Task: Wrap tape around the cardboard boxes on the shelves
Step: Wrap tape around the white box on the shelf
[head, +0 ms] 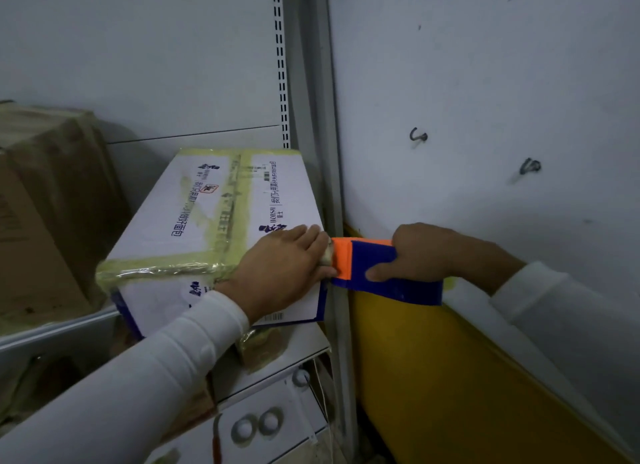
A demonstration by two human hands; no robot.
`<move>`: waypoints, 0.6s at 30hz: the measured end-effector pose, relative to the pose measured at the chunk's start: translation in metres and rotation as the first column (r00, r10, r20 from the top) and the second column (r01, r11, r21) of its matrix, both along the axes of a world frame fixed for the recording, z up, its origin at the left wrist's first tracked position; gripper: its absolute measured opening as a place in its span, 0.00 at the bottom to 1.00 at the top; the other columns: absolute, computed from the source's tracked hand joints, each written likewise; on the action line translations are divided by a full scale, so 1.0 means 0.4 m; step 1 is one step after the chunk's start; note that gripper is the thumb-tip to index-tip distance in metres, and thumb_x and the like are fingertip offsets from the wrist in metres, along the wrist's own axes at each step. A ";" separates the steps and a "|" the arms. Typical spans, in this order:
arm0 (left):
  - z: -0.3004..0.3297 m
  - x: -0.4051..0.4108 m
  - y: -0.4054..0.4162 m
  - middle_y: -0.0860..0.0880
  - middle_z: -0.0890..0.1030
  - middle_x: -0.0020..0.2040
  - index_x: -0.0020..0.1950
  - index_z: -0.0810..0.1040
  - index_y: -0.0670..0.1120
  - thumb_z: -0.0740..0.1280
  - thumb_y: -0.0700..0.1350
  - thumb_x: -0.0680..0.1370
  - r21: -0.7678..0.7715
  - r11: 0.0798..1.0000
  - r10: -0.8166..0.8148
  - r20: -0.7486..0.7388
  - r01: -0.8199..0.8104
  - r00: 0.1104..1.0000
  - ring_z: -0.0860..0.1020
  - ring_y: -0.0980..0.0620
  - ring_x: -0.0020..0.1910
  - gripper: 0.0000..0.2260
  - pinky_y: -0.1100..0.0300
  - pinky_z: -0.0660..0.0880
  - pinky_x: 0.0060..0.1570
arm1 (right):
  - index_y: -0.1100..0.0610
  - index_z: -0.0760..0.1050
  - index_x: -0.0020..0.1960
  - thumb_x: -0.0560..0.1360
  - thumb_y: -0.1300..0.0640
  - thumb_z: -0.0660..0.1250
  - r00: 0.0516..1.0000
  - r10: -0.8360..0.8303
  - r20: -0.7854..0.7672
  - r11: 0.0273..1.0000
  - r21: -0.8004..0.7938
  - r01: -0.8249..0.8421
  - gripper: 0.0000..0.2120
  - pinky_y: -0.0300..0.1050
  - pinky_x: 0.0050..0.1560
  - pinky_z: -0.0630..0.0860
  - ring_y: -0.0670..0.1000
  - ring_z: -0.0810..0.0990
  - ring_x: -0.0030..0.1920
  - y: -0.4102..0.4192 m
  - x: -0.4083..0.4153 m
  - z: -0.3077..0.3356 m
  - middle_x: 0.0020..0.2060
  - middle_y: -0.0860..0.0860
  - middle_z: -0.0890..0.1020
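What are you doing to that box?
A person is taping up a white cardboard box that sits on a metal shelf. The left hand presses flat on the box's near right corner, while the right hand grips a blue and orange tape dispenser right at that corner. Yellowish tape already runs along the box's edges and across its top. A brown box stands to the left.
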State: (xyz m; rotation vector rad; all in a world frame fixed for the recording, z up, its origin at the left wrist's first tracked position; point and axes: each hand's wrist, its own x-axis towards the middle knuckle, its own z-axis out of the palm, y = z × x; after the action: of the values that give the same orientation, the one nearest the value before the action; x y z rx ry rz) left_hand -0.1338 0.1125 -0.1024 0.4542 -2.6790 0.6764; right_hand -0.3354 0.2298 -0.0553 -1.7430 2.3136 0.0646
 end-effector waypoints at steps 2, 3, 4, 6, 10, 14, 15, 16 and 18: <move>0.007 -0.005 0.004 0.44 0.81 0.56 0.61 0.77 0.42 0.50 0.61 0.78 0.008 1.000 0.009 0.015 -0.009 1.000 0.81 0.48 0.50 0.28 0.56 0.78 0.43 | 0.51 0.60 0.36 0.72 0.34 0.66 0.995 -0.037 -0.093 0.998 -0.048 0.032 0.24 0.37 0.29 0.66 0.46 0.73 0.32 -0.006 0.021 -0.004 0.32 0.47 0.71; 0.013 -0.003 0.002 0.44 0.81 0.57 0.61 0.76 0.42 0.50 0.61 0.78 0.020 1.000 0.013 0.010 -0.013 1.000 0.81 0.48 0.51 0.28 0.55 0.78 0.43 | 0.51 0.61 0.36 0.72 0.34 0.66 0.984 -0.061 -0.170 0.995 -0.087 0.047 0.24 0.39 0.30 0.66 0.48 0.73 0.33 -0.005 0.022 -0.009 0.32 0.48 0.71; 0.021 0.003 0.001 0.44 0.80 0.59 0.63 0.75 0.43 0.49 0.62 0.78 0.046 0.999 0.018 0.003 -0.018 1.000 0.80 0.47 0.52 0.28 0.54 0.78 0.44 | 0.52 0.63 0.37 0.73 0.34 0.65 0.962 -0.093 -0.258 0.990 -0.128 0.062 0.23 0.41 0.31 0.67 0.49 0.73 0.34 0.000 0.014 -0.020 0.32 0.48 0.70; 0.035 0.024 -0.002 0.46 0.78 0.63 0.66 0.72 0.45 0.46 0.64 0.78 0.115 0.993 0.030 0.003 -0.030 1.000 0.79 0.47 0.56 0.30 0.52 0.79 0.48 | 0.54 0.67 0.39 0.74 0.35 0.63 0.934 -0.185 -0.306 0.979 -0.143 0.147 0.22 0.42 0.33 0.68 0.50 0.73 0.34 0.019 -0.022 -0.054 0.32 0.48 0.71; 0.048 0.054 -0.001 0.48 0.79 0.61 0.64 0.73 0.47 0.47 0.65 0.77 0.132 0.991 0.013 -0.028 -0.010 1.000 0.80 0.48 0.54 0.29 0.52 0.79 0.47 | 0.55 0.66 0.35 0.72 0.35 0.67 0.961 -0.242 0.136 0.960 -0.113 0.258 0.25 0.40 0.29 0.67 0.49 0.74 0.30 0.034 -0.059 -0.117 0.31 0.51 0.74; 0.049 0.017 0.037 0.52 0.78 0.51 0.56 0.71 0.50 0.52 0.70 0.74 0.192 0.970 0.170 -0.107 -0.147 0.980 0.77 0.51 0.45 0.26 0.58 0.71 0.39 | 0.57 0.70 0.35 0.73 0.38 0.68 0.888 -0.187 0.420 0.907 -0.274 0.320 0.23 0.39 0.31 0.68 0.50 0.76 0.30 0.036 -0.038 -0.131 0.30 0.53 0.77; 0.047 0.002 0.045 0.51 0.77 0.52 0.58 0.70 0.49 0.53 0.70 0.74 0.195 0.962 0.217 -0.123 -0.191 0.968 0.77 0.50 0.47 0.28 0.57 0.72 0.41 | 0.58 0.72 0.37 0.73 0.38 0.68 0.869 -0.168 0.465 0.904 -0.279 0.324 0.22 0.40 0.32 0.70 0.51 0.78 0.31 0.036 -0.035 -0.131 0.32 0.54 0.79; 0.043 -0.012 0.052 0.49 0.76 0.56 0.63 0.68 0.48 0.54 0.69 0.75 0.196 0.950 0.271 -0.124 -0.244 0.955 0.77 0.49 0.51 0.29 0.55 0.73 0.44 | 0.58 0.73 0.39 0.73 0.39 0.68 0.849 -0.148 0.508 0.903 -0.281 0.326 0.22 0.40 0.33 0.72 0.51 0.79 0.33 0.035 -0.032 -0.131 0.35 0.55 0.81; 0.035 -0.043 0.054 0.46 0.75 0.57 0.65 0.67 0.45 0.54 0.64 0.77 0.226 0.910 0.382 -0.135 -0.347 0.914 0.76 0.46 0.54 0.26 0.52 0.73 0.47 | 0.59 0.75 0.43 0.73 0.41 0.68 0.814 -0.116 0.568 0.898 -0.290 0.330 0.20 0.40 0.35 0.74 0.52 0.81 0.37 0.030 -0.023 -0.131 0.38 0.55 0.82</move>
State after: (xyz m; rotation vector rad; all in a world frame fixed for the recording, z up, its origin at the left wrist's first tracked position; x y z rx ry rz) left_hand -0.1509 0.1341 -0.0882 1.0413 -2.5210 0.4388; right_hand -0.3446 0.2419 -0.1077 -1.3572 2.1556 -0.8628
